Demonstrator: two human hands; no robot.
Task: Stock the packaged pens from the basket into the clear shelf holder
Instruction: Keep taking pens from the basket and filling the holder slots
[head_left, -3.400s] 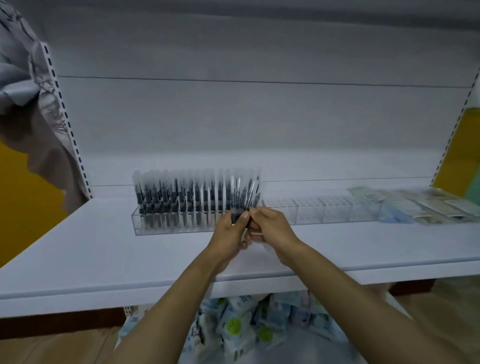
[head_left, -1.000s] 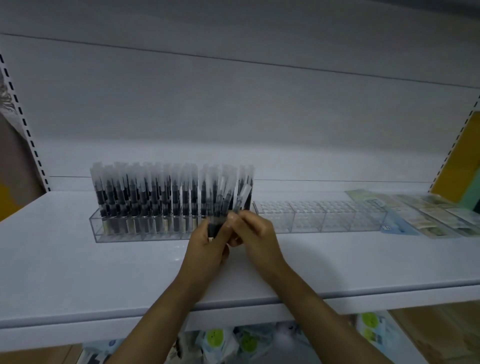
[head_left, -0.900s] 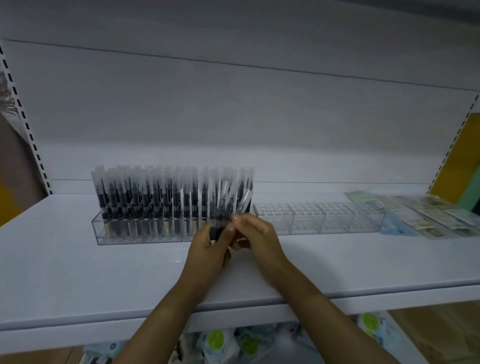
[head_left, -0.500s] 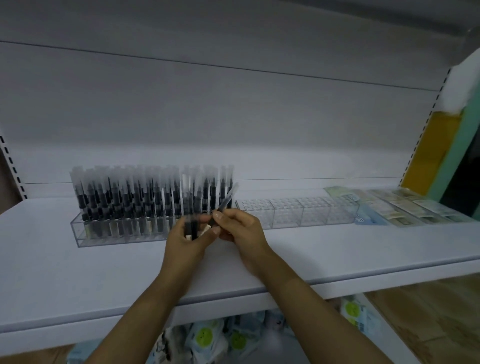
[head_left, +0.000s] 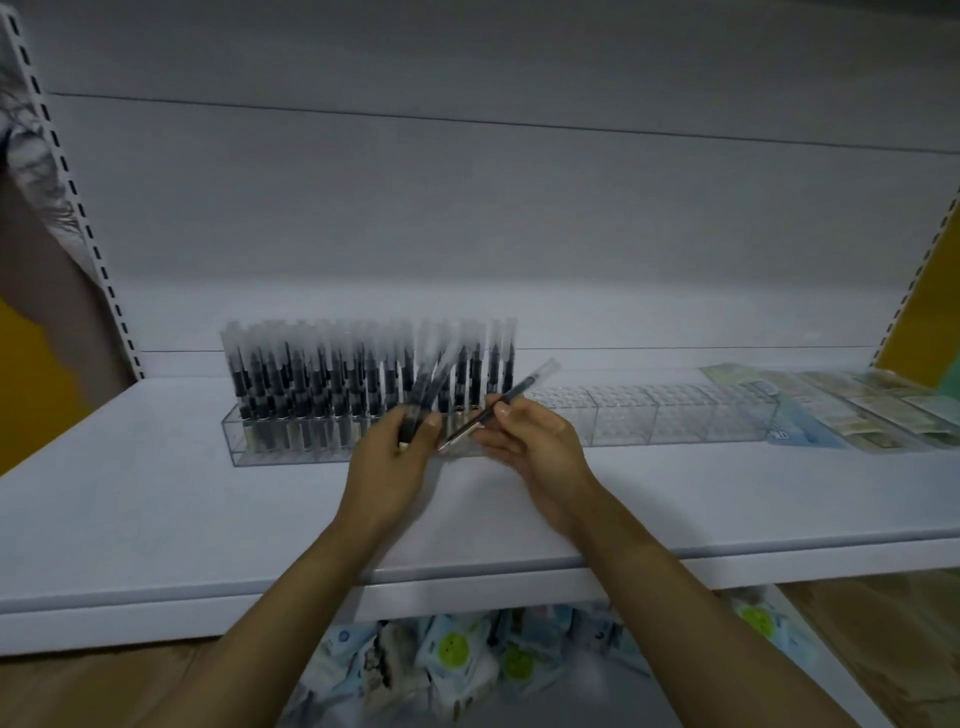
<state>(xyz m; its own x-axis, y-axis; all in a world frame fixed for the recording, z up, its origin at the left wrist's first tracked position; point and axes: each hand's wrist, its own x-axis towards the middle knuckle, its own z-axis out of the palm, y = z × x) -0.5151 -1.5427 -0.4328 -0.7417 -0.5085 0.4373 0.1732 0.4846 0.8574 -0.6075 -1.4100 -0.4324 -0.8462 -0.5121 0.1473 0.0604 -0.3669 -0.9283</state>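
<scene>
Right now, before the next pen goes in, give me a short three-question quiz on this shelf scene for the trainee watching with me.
1. Multiple choice: the right hand pinches A) one packaged pen B) a flat packet C) nothing.
2. True or false: the left hand grips a bundle of pens.
3. Fill in: the empty compartments of the clear holder lie to the ___ of its stocked pens.
Key: 1 A; 2 true; 3 right.
</scene>
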